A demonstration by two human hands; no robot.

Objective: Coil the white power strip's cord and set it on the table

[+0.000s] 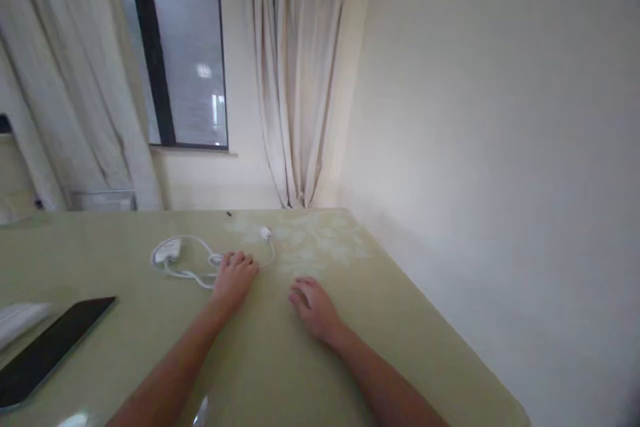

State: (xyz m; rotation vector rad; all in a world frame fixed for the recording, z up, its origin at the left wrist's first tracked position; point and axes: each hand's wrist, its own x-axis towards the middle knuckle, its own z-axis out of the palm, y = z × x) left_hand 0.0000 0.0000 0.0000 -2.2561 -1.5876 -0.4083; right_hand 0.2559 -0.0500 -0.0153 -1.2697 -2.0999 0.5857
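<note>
We face a pale wall [500,147], cream curtains [295,80] and a dark-framed window [185,47]. Our olive bench [280,373] carries a dark tablet [50,347] at the left. Near the far edge, the coiled white charger cable [187,273] lies under our loosely open left hand [234,278]. Our right hand [314,308] rests flat nearby.

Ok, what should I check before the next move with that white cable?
1. Left hand touches white cable: ok.
2. Left hand actually gripping it: cannot tell.
3. Right hand free, flat on the table: ok.
4. Cable untangled: not ok, it lies looped beside the charger block.
5. Plug end in view, unobstructed: ok.
6. Dark tablet apart from the cable: ok.
</note>
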